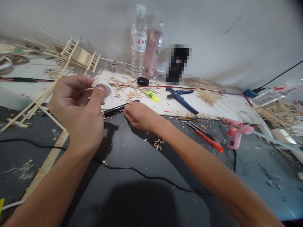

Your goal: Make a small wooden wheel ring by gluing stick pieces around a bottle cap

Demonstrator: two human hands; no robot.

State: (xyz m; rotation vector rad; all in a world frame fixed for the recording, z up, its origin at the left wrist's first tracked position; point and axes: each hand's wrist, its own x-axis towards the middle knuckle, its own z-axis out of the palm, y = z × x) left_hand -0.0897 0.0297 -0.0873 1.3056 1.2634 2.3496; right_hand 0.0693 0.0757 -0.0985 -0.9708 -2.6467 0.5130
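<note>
My left hand [80, 110] is raised at the left and pinches a small white round piece [103, 88] between thumb and fingers. The thumb covers its middle, so whether it is a ring or a disc does not show. At the centre, my right hand [137, 115] is closed over the far end of a black marker [115, 110], which lies along the front edge of the white board [153, 108]. Several tiny wood offcuts [158, 145] lie on the dark table below the right hand. A yellow-green highlighter-like piece [152, 96] rests just beyond it.
Two bottles [138, 47] stand by the wall. Blue cutters [181, 99], a red-handled tool [208, 138] and a pink glue gun [235, 130] with a lit red light lie rightward. A stick-built model [81, 55] sits back left. A black cable [132, 169] crosses the table.
</note>
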